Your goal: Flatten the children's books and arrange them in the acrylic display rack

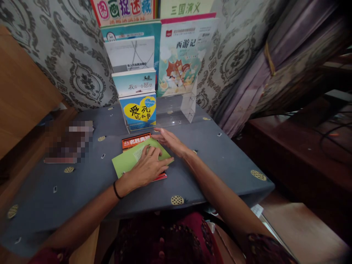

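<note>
A green book lies slanted on top of a red-and-orange book on the cloth-covered table. Resting on the green cover, my left hand has its fingers spread and slightly bent. My right hand is at the green book's upper right edge, fingers stretched out flat, palm turned toward the books. Whether its fingertips touch the book underneath I cannot tell. Just behind the two books stands a clear acrylic rack holding several upright books, with a blue-and-yellow book in front.
In the rack a white-and-teal book stands at the right and a pale blue book at the left. A blurred-out item lies on the table's left. A wooden panel borders the left, a patterned curtain the back.
</note>
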The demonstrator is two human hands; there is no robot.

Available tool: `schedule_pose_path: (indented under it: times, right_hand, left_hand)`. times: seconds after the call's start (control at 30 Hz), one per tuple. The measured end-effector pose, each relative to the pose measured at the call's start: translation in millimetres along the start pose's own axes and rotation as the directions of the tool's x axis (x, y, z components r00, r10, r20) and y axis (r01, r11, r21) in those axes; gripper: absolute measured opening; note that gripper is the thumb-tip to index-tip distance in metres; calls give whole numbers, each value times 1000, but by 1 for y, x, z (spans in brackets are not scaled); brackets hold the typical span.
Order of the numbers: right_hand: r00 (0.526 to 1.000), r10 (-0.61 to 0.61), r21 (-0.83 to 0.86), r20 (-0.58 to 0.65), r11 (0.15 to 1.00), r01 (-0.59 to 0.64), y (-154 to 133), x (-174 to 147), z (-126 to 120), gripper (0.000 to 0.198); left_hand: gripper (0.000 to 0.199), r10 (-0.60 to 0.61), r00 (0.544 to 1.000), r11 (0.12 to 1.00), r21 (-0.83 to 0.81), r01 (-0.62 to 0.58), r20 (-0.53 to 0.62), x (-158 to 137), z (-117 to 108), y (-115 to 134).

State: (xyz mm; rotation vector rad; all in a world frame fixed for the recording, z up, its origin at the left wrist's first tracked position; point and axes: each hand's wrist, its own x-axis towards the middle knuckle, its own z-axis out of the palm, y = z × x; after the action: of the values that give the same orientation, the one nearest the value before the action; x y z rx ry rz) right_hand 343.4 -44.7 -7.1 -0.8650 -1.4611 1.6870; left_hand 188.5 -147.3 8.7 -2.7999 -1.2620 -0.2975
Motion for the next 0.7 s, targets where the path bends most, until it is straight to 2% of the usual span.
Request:
schedule_pose_path:
  times: [0.1,0.2,0.33,0.43,0.57,0.7]
  right_hand:
    - [1000,-11,-28,-17,1000,10,1,-1,1,56]
    - [998,-52,-92,-34,995,49,5,-1,1,56]
    - [986,-168,-265,-23,952,156,16,6,-1,53]
    - [978,-209,-380,4,904,194,23,11,-3,49]
    - [970,-237,-442,49,866,234,26,10,-2,43]
    - [955,-292,-500,56,820,280,21,4,5,37]
  left_hand:
    - [38,-36,999,999,-10,36,-4,-2,0,0]
    - [38,-165,986,986,33,166,-24,-9,-3,-4]
    - [39,-391,916,901,169,400,-87,-26,-8,-16]
    - [39,-498,861,827,241,508,-103,-44,-12,-25]
    - [41,-564,813,770,266,580,-142,-70,-15,-32]
    - [39,-600,775,743,221,632,-200,-99,-14,-32]
